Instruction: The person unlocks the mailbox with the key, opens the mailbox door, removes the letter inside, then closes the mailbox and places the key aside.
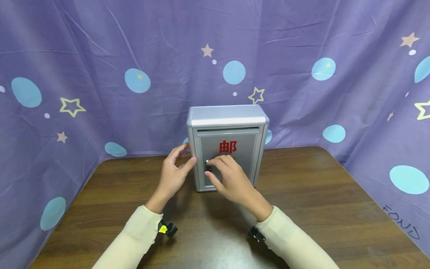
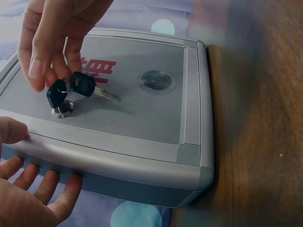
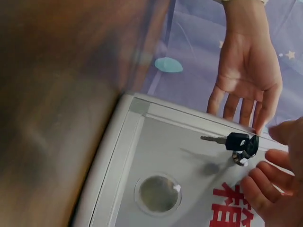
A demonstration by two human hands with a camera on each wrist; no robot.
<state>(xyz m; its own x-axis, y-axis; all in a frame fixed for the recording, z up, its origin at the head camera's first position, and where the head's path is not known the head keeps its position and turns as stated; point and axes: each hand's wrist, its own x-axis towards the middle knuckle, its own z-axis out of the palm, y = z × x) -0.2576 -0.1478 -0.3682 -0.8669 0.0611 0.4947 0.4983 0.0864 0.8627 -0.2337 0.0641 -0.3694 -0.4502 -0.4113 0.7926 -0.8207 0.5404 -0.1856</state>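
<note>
A grey metal mailbox (image 1: 229,114) with red characters on its front stands upright on the table. My left hand (image 1: 174,172) rests at its left side, fingers against the side panel and thumb by the front edge. One key with a black head sits in the round lock (image 2: 63,109), and a second key (image 2: 84,85) hangs from it on a ring. My right hand (image 1: 231,179) is beside the lock, thumb and fingers curved and spread apart around the keys, with a gap showing between fingertips and keys in the right wrist view.
The wooden table (image 1: 312,201) carries the mailbox near its back edge. A purple curtain (image 1: 178,74) with stars and blue dots hangs behind and at both sides. The mailbox has a slot (image 1: 228,130) near its top and a round window (image 2: 156,81) low on its door.
</note>
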